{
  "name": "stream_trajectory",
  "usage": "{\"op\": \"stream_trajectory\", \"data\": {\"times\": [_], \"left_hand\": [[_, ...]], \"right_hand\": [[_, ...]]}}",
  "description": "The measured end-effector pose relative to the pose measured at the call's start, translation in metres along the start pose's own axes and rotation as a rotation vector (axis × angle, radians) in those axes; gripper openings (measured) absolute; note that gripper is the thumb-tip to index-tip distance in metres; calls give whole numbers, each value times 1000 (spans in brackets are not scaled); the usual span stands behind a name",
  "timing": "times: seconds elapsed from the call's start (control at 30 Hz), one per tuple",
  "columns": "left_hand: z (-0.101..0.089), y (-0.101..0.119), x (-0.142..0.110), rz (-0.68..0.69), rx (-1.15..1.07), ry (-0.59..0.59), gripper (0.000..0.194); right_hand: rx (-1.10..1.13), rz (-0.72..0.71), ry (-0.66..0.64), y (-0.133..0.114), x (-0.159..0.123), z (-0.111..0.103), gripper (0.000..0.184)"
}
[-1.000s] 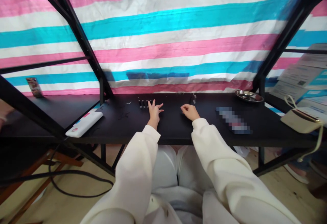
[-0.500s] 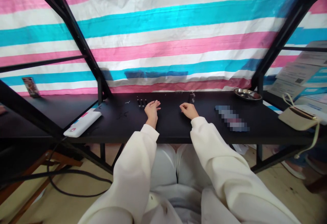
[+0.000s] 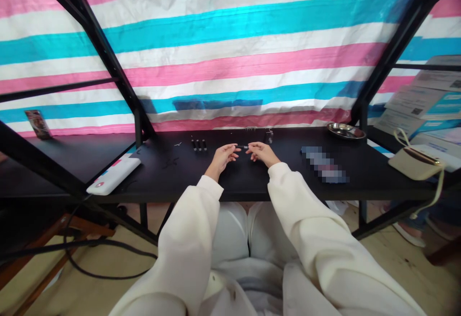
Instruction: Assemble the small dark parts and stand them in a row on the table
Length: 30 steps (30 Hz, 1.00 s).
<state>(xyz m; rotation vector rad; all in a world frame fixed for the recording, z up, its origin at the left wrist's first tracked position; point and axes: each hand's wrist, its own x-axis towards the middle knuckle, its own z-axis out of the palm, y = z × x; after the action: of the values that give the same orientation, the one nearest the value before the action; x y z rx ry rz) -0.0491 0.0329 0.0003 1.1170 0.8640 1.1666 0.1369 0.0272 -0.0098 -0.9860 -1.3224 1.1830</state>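
Slim black stick-like piece [image 3: 242, 146] spans the gap between the left hand [image 3: 222, 157] and right hand [image 3: 263, 153] over the matte black surface [image 3: 187, 179]; both hands' fingers pinch it (its pale grey end faces right). Three short black cylinders [image 3: 199, 145] sit in a row, left of the left hand.

- Back wall: plastic tarp [image 3: 230, 59], wrinkled, striped pink, white and turquoise; darker patches low down.
- Black tabletop [image 3: 376, 176], long, running along the tarp's foot.
- Black metal posts, left [image 3: 105, 52] and right [image 3: 399, 47], both slanting in view; thin crossbar [image 3: 57, 89] off the left one.
- Second black tabletop [image 3: 90, 155] past the left post.
- Brown wooden furniture piece [image 3: 90, 228] low left, type unclear.
- Floor [image 3: 389, 263]: beige, stained.
- Light: tarp bright, under-table area dim.
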Motion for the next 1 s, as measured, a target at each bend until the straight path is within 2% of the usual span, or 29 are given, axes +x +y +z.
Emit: {"op": "stream_trajectory", "data": {"times": [0.1,0.3,0.67,0.83,1.0], "left_hand": [[0,-1,0,-35,20,-55,24],[0,-3,1,-57,51,-95,28],[0,-2,1,-37,31,-52,24],[-1,-4,2,-33,41,-57,25],[-2,-5,3,-35,45,-66,26]], "right_hand": [[56,-13,-40,0,-1,1,40],[72,-54,-31,0,-1,-2,37],[65,-70,36,5,4,-4,35],[-2,-60,32,1,1,-2,38],[-140,-133,13,2,0,-1,42]]}}
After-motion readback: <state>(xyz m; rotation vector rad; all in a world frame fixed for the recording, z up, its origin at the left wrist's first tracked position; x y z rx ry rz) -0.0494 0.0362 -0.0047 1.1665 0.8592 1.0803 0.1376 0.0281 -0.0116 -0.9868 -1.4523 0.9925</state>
